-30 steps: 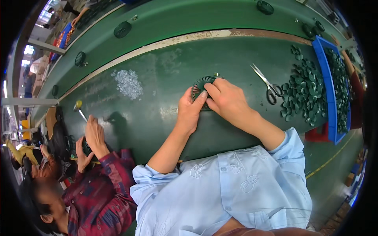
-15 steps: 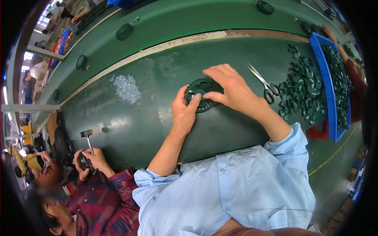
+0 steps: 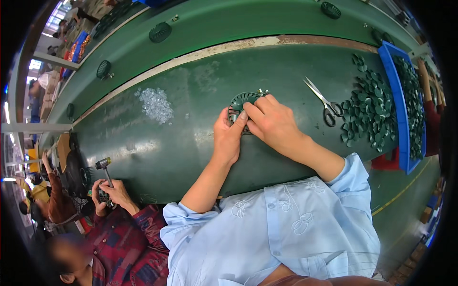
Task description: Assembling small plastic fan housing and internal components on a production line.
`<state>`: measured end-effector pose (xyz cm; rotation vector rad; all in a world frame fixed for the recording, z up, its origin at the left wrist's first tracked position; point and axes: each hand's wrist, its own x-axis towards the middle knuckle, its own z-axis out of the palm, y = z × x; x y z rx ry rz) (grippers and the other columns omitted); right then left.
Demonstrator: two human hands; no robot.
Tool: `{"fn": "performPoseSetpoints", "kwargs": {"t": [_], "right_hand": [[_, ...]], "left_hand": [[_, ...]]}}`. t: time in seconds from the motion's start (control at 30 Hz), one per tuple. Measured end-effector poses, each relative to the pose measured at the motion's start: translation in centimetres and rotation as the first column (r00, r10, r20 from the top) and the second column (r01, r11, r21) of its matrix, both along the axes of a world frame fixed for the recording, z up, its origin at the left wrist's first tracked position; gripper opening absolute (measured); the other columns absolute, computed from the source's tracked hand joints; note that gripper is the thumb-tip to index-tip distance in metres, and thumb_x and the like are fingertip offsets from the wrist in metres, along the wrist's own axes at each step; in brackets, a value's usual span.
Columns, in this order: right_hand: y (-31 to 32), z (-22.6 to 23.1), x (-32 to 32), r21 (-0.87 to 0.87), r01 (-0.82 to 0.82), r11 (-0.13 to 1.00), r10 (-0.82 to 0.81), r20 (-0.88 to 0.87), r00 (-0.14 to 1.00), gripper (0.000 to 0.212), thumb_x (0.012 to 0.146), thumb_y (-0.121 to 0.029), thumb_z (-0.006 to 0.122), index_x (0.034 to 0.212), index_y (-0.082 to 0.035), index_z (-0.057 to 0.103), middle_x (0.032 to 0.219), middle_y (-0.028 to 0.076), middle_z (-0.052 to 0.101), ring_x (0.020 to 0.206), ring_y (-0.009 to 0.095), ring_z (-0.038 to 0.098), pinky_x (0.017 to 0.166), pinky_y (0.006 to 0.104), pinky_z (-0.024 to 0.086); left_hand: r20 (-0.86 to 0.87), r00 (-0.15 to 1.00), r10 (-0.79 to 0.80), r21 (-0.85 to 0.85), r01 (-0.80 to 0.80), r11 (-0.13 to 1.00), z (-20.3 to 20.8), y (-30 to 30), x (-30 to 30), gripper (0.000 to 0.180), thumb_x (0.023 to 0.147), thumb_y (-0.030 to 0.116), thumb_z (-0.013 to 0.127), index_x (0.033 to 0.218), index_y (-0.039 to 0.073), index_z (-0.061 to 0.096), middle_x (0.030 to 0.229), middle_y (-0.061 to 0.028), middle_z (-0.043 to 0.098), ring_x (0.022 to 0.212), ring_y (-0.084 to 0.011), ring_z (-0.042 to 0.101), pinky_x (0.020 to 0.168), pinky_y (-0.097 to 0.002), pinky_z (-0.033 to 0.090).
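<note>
No text, label, number or sign can be read at this moment. Nothing legible shows on the round green part [image 3: 237,101], the scissors [image 3: 325,101], the wall of the blue bin [image 3: 398,105], the bench [image 3: 162,174] or the hammer [image 3: 103,163]. The stacked boxes [image 3: 429,210] at the right rim are too small and blurred to tell whether they carry print.
</note>
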<state>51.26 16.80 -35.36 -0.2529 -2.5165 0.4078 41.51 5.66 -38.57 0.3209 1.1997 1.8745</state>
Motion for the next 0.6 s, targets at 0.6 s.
{"fn": "performPoseSetpoints", "kwargs": {"t": [0.6], "right_hand": [[5.9, 2.5, 0.0, -0.507, -0.233, 0.83, 0.398, 0.246, 0.884, 0.04, 0.075, -0.029, 0.077, 0.101, -0.003, 0.063, 0.092, 0.014, 0.064, 0.096, 0.032, 0.056, 0.087, 0.0411, 0.042]], "left_hand": [[-0.574, 0.819, 0.011, -0.128, -0.103, 0.986, 1.5, -1.0, 0.5, 0.033, 0.091, 0.003, 0.063, 0.122, -0.004, 0.053, 0.11, -0.0076, 0.063, 0.097, -0.0137, 0.06, 0.087, -0.027, 0.048]]}}
